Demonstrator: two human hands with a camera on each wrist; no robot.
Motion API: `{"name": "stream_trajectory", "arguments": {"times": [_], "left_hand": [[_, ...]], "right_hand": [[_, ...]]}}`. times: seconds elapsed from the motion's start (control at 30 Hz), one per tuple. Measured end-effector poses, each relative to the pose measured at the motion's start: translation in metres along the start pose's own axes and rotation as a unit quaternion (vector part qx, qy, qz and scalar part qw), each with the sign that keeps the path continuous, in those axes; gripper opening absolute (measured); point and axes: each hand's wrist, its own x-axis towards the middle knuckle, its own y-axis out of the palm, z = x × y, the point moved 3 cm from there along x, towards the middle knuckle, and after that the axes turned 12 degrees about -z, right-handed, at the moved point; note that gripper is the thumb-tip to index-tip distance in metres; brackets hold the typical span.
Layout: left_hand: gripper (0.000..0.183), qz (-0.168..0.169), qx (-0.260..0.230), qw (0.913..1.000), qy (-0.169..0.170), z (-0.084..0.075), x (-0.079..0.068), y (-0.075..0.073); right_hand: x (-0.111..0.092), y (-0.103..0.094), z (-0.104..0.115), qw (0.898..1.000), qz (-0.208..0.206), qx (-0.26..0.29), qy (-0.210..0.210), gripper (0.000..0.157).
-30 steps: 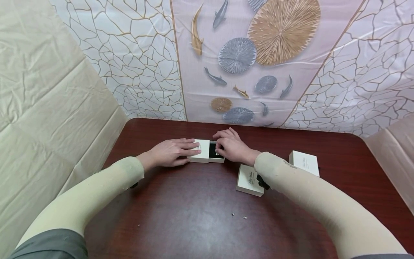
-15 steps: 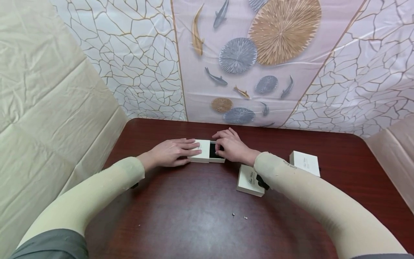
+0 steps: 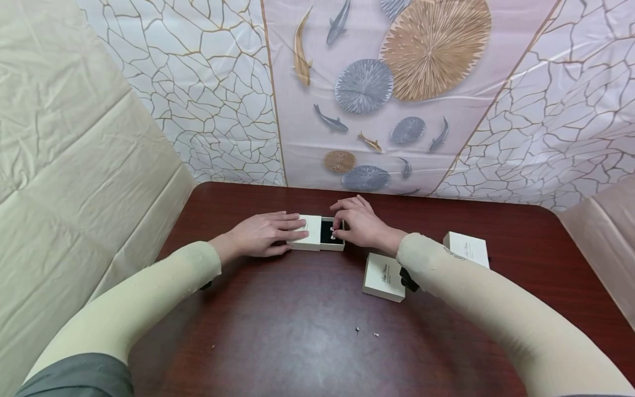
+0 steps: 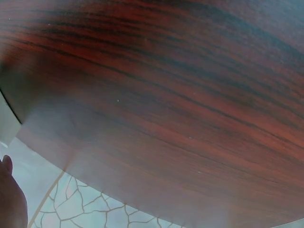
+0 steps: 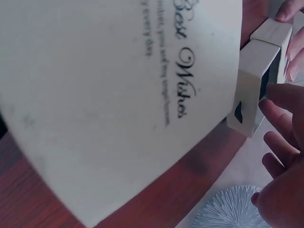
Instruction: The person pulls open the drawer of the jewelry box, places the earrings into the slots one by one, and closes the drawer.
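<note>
My left hand (image 3: 265, 234) lies with straight fingers on the white sleeve (image 3: 311, 231) of a small gift box at the table's far side. The box's drawer (image 3: 331, 247), lined in black, sticks out of the sleeve to the right. In it show tiny shiny pieces (image 3: 333, 237) that look like earrings. My right hand (image 3: 359, 222) reaches over the drawer, thumb and index finger bent into it beside these pieces. Whether they pinch one cannot be made out. In the right wrist view, the drawer's end (image 5: 241, 105) has a dark ribbon tab, and the right fingertips (image 5: 267, 105) meet the black lining.
A white box (image 3: 384, 277) lettered "Best Wishes" lies under my right forearm, with another white box (image 3: 468, 249) farther right. Two tiny shiny pieces, one stud-like (image 3: 357, 329) and one paler (image 3: 376, 334), lie on the dark red table (image 3: 278, 325) near the front.
My right hand has shifted slightly right, uncovering shiny pieces in the drawer that were hidden half a second ago. The left hand and the box have stayed in place.
</note>
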Motion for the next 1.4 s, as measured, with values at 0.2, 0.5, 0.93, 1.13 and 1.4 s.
{"name": "stream_trajectory", "arguments": {"times": [0.2,0.5,0.93,1.13,1.4], "left_hand": [[0.050,-0.001,0.003,0.9999,0.010,-0.001,0.003,0.000],[0.050,0.014,0.004,0.9999,0.000,-0.002,0.006,0.005],[0.051,0.012,-0.004,0.9999,-0.003,-0.001,0.007,0.008],[0.050,0.016,-0.003,0.9998,-0.008,-0.001,0.007,0.008],[0.049,0.011,-0.003,0.9999,-0.005,-0.002,0.007,0.008]], "right_hand": [[-0.004,-0.006,-0.005,1.000,-0.008,0.006,0.006,0.011],[-0.008,-0.011,-0.012,1.000,-0.010,0.021,0.017,0.010],[-0.013,-0.019,-0.024,0.999,0.001,0.019,0.031,0.009],[-0.015,-0.012,-0.029,0.999,0.033,0.005,0.039,0.015],[-0.016,-0.005,-0.028,0.997,0.053,0.008,0.048,0.009]]}}
